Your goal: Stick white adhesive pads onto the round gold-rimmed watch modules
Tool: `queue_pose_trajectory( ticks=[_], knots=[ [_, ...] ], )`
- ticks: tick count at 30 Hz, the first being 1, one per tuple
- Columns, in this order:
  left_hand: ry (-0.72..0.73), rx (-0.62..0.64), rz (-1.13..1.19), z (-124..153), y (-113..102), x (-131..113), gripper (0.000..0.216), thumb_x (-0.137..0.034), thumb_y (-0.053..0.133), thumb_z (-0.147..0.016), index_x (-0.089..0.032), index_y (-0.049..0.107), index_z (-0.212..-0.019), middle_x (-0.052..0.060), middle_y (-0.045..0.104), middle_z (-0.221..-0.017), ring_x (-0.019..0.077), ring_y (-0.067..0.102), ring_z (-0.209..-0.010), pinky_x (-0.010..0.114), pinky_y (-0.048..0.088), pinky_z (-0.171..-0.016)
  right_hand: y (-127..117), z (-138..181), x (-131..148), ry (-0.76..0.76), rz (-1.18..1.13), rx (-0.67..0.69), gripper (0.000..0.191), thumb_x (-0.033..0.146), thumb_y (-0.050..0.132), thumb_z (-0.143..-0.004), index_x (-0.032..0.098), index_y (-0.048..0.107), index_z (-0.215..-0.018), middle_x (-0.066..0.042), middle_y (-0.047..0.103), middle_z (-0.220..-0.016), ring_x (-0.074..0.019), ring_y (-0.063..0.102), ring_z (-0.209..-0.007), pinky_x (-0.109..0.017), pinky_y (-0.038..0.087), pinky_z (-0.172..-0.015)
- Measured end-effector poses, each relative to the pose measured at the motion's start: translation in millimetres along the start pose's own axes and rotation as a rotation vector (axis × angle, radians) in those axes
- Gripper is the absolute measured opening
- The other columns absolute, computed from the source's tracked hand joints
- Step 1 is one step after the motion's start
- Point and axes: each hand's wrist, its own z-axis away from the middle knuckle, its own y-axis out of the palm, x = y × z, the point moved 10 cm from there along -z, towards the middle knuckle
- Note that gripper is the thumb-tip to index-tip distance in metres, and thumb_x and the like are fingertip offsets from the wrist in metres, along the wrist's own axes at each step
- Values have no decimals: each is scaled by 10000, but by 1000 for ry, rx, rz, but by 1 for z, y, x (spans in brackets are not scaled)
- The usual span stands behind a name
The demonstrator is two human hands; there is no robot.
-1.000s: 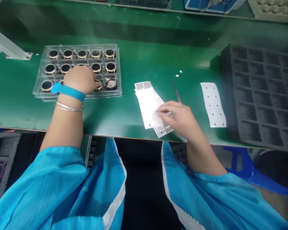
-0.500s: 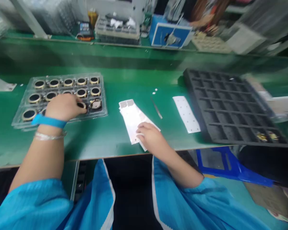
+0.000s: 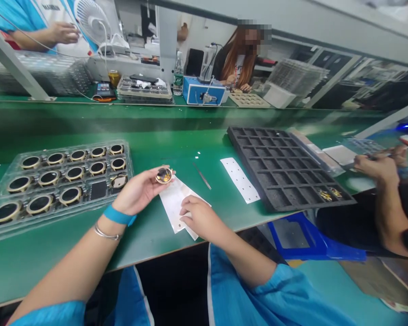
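Note:
Between the fingers and thumb of my left hand point(image 3: 136, 190), a round gold-rimmed watch case point(image 3: 163, 175) is held up, tilted so that its dark inside with gold-coloured parts shows. My right hand point(image 3: 202, 218) is over the white sticker sheets point(image 3: 172, 203), its thumb and fingers pinched together; whatever is between them cannot be made out. Left of my hands lies a clear plastic tray point(image 3: 83, 206) bearing rows of gold watch cases with black faces. One pocket in its front row shows no watch case. Tweezers point(image 3: 202, 176) rest on the green bench beyond my right hand.
A black foam tray point(image 3: 272, 206) with many pockets stands on the right, a few gold parts in its front corner. Beside it lies a white dotted sheet point(image 3: 240, 180). A blue box point(image 3: 204, 92) sits on the back shelf. A co-worker's hands point(image 3: 377, 165) are at far right.
My left hand has lifted the watch case from the plastic tray and brought it right, over the white sheets. My right hand stays by the sheets. The camera view has tilted up.

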Motion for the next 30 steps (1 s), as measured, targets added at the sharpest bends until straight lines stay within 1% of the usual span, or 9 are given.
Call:
queue_pose_trajectory(
  ticks=[3, 6, 11, 14, 17, 20, 24, 28, 30],
  knots=[
    [-70, -46, 1, -2, -4, 28, 194, -48, 587, -846, -68, 725, -981, 144, 759, -1018, 188, 740, -925, 249, 623, -846, -1, 0, 0, 11, -12, -8, 120, 47, 759, -812, 159, 721, -825, -59, 667, -1057, -207, 660, -1007, -340, 504, -981],
    [-117, -67, -18, -1, -9, 44, 264, 4, 582, -848, -83, 694, -1071, 126, 762, -988, 174, 743, -874, 246, 633, -799, 0, -1, 0, 30, -8, -11, 128, 46, 750, -829, 158, 693, -804, -55, 666, -1020, -206, 649, -985, -341, 499, -967],
    [-95, -116, 35, -6, -15, 49, 247, 33, 583, -827, -79, 685, -1021, 125, 758, -958, 167, 738, -850, 252, 629, -805, -2, 9, 11, -34, -41, 44, 168, 20, 722, -848, 165, 640, -829, -65, 675, -1068, -233, 615, -1081, -365, 464, -1000],
    [-78, -79, 58, -11, -12, 52, 216, 37, 598, -804, -75, 700, -957, 126, 757, -959, 169, 736, -853, 256, 622, -819, -4, 22, 25, -154, -211, 186, 223, -15, 710, -832, 192, 630, -824, -37, 676, -1178, -216, 613, -1150, -335, 440, -1019],
    [-41, -73, 63, -12, -12, 48, 207, 43, 607, -770, -73, 722, -897, 122, 757, -900, 173, 730, -800, 277, 623, -807, -19, 29, 29, -214, -408, 245, 164, 61, 677, -880, 212, 638, -828, -11, 711, -1114, -187, 662, -1064, -305, 473, -944],
    [-16, -78, 74, -6, -11, 39, 191, 9, 630, -770, -77, 744, -897, 114, 761, -916, 168, 725, -804, 294, 615, -852, -56, 23, 21, -227, -579, 12, 98, 232, 673, -923, 220, 662, -826, -17, 749, -943, -198, 706, -924, -364, 497, -956],
    [43, 39, 81, 2, 0, 23, 284, -66, 608, -807, -99, 740, -1057, 123, 765, -1036, 198, 739, -864, 334, 611, -881, -95, 15, 9, -264, -693, -401, 153, 245, 797, -808, 223, 666, -732, 24, 725, -736, -169, 694, -729, -496, 349, -1171],
    [64, 183, 56, 6, 11, 19, 330, -87, 577, -808, -107, 733, -1098, 124, 763, -1077, 191, 736, -875, 348, 614, -894, -92, -2, 0, -211, -804, -547, 206, 239, 858, -706, 215, 675, -797, 11, 725, -780, -175, 695, -743, -386, 543, -901],
    [55, 200, 49, 8, 12, 20, 335, -81, 572, -804, -120, 741, -1090, 107, 762, -1074, 173, 732, -873, 298, 625, -833, -86, -8, -1, -195, -824, -577, 240, 236, 858, -690, 215, 673, -841, 14, 726, -793, -176, 705, -755, -333, 546, -782]
  ],
)
